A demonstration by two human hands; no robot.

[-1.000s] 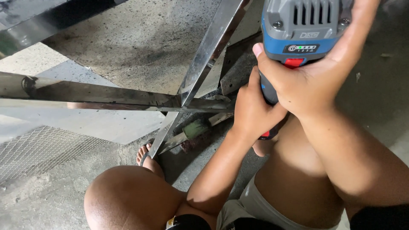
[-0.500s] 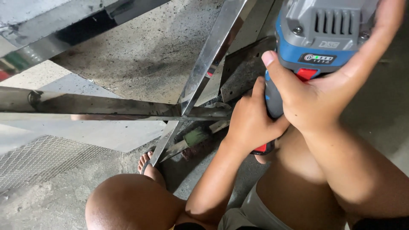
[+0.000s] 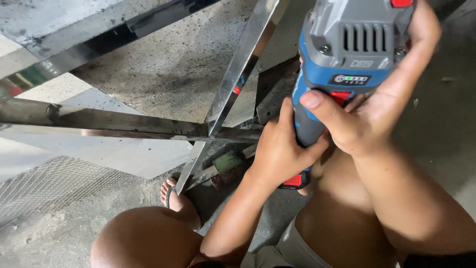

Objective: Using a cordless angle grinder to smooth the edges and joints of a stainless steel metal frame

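The floor [image 3: 59,233] is rough grey concrete, dusty and speckled, with a sheet of wire mesh [image 3: 44,186] lying flat at the left and a pale panel [image 3: 134,154] beside it. A frame of polished steel bars stands over it: one horizontal bar [image 3: 109,121] runs in from the left, and a slanted bar [image 3: 233,79] crosses it and comes down to the floor by the person's bare foot [image 3: 173,196]. A green-tipped tool [image 3: 225,164] lies on the concrete just under the crossing.

The person squats, one knee [image 3: 144,243] low in the picture. Both hands are on a blue and grey cordless power tool [image 3: 347,54], held upright close to the camera, just right of the bar crossing; its working end is hidden below the hands. The left hand [image 3: 280,149] comes up from below, its grip closed around the tool's lower body, fingers wrapped behind and thumb up along the casing. The right hand [image 3: 377,109] reaches in from the right, its grip closed around the upper body, thumb pressed across the front near a red switch, fingers stretched up the far side.
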